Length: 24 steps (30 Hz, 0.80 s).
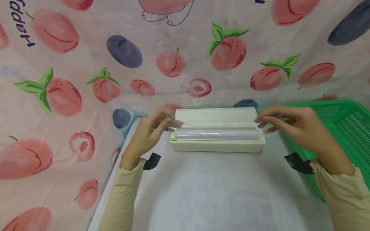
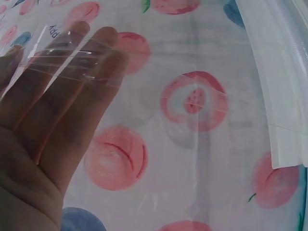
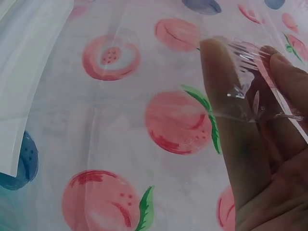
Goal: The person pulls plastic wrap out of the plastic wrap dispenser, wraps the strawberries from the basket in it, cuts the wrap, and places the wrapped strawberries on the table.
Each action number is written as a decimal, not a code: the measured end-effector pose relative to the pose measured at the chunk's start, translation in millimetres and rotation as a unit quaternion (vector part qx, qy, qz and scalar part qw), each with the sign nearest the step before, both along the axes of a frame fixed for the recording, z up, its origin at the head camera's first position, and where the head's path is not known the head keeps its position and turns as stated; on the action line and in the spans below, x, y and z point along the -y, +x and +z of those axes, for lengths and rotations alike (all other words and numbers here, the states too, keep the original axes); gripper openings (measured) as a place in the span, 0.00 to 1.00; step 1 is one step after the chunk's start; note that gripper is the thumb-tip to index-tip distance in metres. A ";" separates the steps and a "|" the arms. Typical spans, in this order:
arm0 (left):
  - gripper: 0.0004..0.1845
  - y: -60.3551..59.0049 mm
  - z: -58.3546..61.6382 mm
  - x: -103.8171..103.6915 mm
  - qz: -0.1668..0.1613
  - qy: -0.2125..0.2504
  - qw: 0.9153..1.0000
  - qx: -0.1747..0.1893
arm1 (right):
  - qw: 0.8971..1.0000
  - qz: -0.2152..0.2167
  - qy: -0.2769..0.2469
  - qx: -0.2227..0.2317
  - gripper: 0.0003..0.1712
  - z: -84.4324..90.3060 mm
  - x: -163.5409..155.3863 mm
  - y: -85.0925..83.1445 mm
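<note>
Both hands pinch the clear wrap point(image 3: 250, 72): the left hand point(image 1: 150, 128) holds one end, the right hand point(image 1: 292, 123) holds the other. The wrap comes off the roll point(image 1: 216, 133) in the open white box point(image 1: 216, 146) on the table point(image 1: 219, 192). I think pulling both ends evenly keeps it flat and smooth.

green basket point(image 1: 344, 128) cut off by right edge; clear film point(image 2: 72, 53) blurs left hand point(image 2: 43, 130) fingertips.
</note>
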<state>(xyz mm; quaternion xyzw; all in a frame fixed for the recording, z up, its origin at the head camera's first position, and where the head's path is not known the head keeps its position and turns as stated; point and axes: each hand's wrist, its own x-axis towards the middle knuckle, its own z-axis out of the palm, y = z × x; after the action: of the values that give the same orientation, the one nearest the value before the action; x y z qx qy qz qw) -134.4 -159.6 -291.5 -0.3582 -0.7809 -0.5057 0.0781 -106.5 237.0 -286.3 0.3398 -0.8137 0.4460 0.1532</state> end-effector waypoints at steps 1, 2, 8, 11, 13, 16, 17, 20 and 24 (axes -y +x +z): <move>0.03 1.0 -0.7 0.4 0.000 -0.002 1.000 0.001 | 1.000 0.002 0.000 0.007 0.19 0.0 -0.2 1.2; 0.02 1.8 -1.3 0.8 0.002 -0.005 1.000 -0.002 | 1.000 0.003 0.000 0.012 0.19 0.1 -0.2 2.0; 0.02 4.8 -2.3 2.1 0.007 -0.019 1.000 -0.020 | 1.000 0.012 -0.001 0.008 0.20 -1.3 -1.0 5.5; 0.02 6.6 -2.1 2.5 0.006 -0.028 0.999 -0.026 | 1.000 0.014 -0.006 0.008 0.21 -2.3 -2.0 7.1; 0.02 7.9 -2.1 2.6 0.008 -0.035 0.999 -0.029 | 1.000 0.020 -0.005 0.007 0.21 -3.3 -2.7 7.8; 0.02 10.4 -3.4 2.9 0.011 -0.050 0.998 -0.028 | 0.999 0.038 -0.007 0.013 0.22 -4.9 -3.7 8.9; 0.03 11.2 -4.0 3.0 0.011 -0.053 0.998 -0.027 | 0.999 0.045 -0.006 0.013 0.21 -5.5 -3.9 8.9; 0.02 14.1 -5.8 3.2 0.005 -0.054 0.998 -0.021 | 0.997 0.074 -0.019 0.018 0.19 -8.2 -4.7 8.9; 0.03 19.1 -9.0 4.2 0.013 -0.050 0.998 -0.022 | 0.996 0.082 -0.011 0.026 0.19 -10.2 -5.4 12.2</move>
<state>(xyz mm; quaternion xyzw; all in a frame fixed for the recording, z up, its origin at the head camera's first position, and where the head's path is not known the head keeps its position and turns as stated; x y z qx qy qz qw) -115.3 -163.7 -300.6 -0.3627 -0.8079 -0.4568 0.0837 -94.3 242.4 -296.5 0.3916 -0.7818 0.4749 0.0991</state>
